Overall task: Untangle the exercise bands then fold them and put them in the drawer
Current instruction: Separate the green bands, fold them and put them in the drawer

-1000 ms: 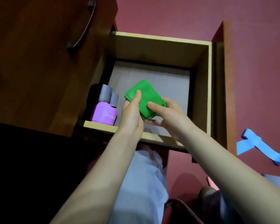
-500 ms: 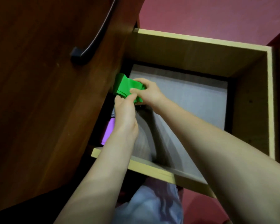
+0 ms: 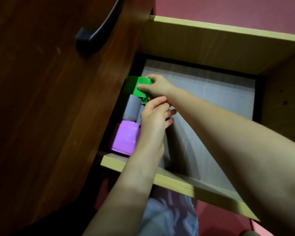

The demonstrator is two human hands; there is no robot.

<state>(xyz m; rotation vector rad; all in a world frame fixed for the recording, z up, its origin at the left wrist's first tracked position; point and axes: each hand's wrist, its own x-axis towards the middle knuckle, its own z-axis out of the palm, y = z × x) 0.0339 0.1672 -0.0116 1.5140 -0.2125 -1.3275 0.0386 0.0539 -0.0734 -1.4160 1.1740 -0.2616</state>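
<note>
Head view: a folded green band (image 3: pixel 137 86) is held low in the drawer (image 3: pixel 211 36), at its left side, close by the brown panel (image 3: pixel 58 99). It sits just beyond a grey roll (image 3: pixel 132 107), and a purple block (image 3: pixel 124 138) lies nearer again. Step is judged as placing, with the band being seated in the drawer. Whether it is down on the drawer floor cannot be told, as the underside is hidden.

To be done well: the fold should be pressed flat while the band is lowered. It should be tucked snug between the left side and the grey roll, so that nothing springs open on release. The thumb is best lifted last. The grey roll should not be knocked out of line.

Grip: the band is pinched by the right hand (image 3: pixel 157 86), with the thumb laid on the top face and the fingers curled over the far edge. The gap is narrow, only the fold's thickness. The left hand (image 3: pixel 152 120) is held just nearer, above the grey roll, with thumb and forefinger brought to the band's near corner. The other fingers are loosely spread. Whether that corner is pinched or merely touched cannot be told.
</note>
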